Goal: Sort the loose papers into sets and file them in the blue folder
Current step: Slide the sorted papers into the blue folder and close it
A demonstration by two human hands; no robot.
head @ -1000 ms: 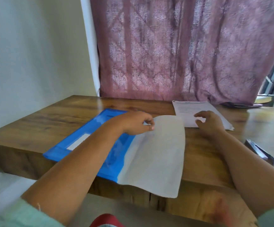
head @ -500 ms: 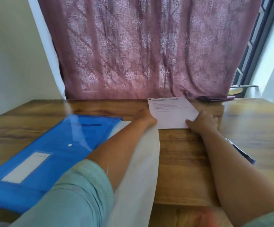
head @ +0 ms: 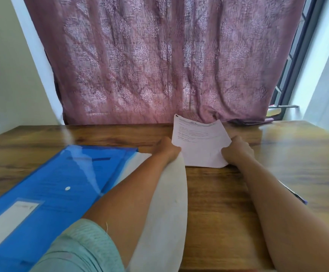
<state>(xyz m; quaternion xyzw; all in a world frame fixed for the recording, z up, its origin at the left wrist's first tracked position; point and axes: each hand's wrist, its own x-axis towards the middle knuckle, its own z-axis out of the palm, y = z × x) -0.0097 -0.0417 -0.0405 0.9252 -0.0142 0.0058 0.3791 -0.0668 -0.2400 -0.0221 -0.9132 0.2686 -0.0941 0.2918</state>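
Observation:
A blue folder [head: 47, 185] lies on the left of the wooden table [head: 218, 193], with a white sheet [head: 165, 209] sticking out of its right side under my left forearm. A printed set of papers [head: 199, 142] is at the back centre, its far edge raised off the table. My left hand [head: 169, 148] grips the set's left edge. My right hand [head: 236, 152] grips its right lower corner, which is bent under the fingers.
A mauve patterned curtain [head: 159, 65] hangs right behind the table. A dark flat object [head: 293, 193] lies on the table beside my right forearm. A window frame [head: 289, 79] stands at the back right, a white wall at the left.
My left hand left the white sheet and reached to the printed set. Both hands now grip the set, and its far edge has lifted off the table.

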